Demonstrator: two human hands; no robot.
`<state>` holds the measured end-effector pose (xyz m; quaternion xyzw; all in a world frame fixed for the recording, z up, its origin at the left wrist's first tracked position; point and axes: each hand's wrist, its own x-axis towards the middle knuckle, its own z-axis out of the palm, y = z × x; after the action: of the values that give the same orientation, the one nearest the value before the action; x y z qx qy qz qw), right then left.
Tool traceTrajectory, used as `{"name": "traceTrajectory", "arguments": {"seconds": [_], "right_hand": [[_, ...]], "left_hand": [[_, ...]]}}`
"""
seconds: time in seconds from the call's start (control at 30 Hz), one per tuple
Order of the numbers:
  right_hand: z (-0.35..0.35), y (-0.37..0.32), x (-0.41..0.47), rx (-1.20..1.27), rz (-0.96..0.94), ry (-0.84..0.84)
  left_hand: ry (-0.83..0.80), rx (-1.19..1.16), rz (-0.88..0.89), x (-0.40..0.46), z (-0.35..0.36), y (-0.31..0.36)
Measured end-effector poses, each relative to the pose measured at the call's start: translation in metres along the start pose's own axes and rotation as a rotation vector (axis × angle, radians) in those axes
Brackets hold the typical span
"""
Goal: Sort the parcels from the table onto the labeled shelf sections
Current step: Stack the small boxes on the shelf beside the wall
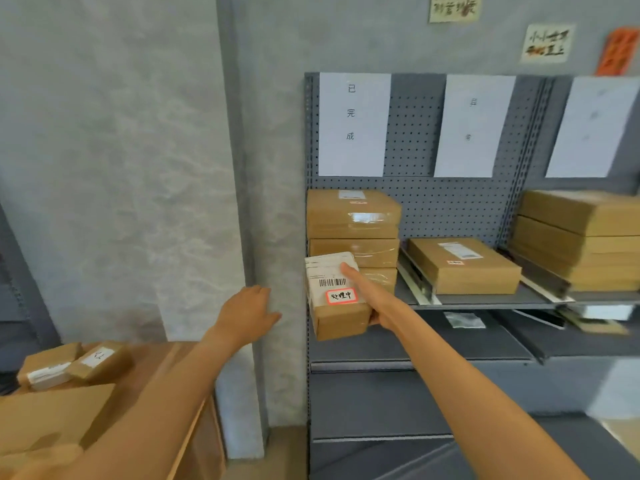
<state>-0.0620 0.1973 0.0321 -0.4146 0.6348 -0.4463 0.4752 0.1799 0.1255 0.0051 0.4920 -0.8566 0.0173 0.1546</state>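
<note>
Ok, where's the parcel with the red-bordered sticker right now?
The brown cardboard parcel with the red-bordered sticker is in the right hand, mid-frame, before the stacked boxes at the shelf's left end.

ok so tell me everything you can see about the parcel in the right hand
The held parcel is a small brown cardboard box with a white shipping label covering most of its upper face, printed with a barcode, and a red-bordered white sticker with handwritten characters below it. The right hand grips it from its right side, index finger laid across the label. It is tilted, label toward the camera, in the air in front of the left end of the shelf, before the stack of boxes in the left section.
</note>
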Motion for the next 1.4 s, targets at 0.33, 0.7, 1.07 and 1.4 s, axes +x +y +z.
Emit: {"name": "traceTrajectory", "arguments": {"seconds": [0.33, 0.7, 1.07, 1.4], "right_hand": [[-0.111, 0.014, -0.09, 0.036, 0.061, 0.245], [-0.265, 0.025, -0.168, 0.114, 0.008, 0.426], [-0.447, 0.071, -0.237, 0.241, 0.033, 0.527], [-0.557, 0.117, -0.272, 0.367, 0.072, 0.665]], "left_hand": [[0.012, -0.059, 0.261, 0.008, -0.004, 0.135], [0.085, -0.125, 0.428, 0.037, -0.006, 0.306], [0.066, -0.12, 0.529, 0.052, 0.02, 0.504], [-0.005, -0.143, 0.642, 0.075, 0.062, 0.625]]}}
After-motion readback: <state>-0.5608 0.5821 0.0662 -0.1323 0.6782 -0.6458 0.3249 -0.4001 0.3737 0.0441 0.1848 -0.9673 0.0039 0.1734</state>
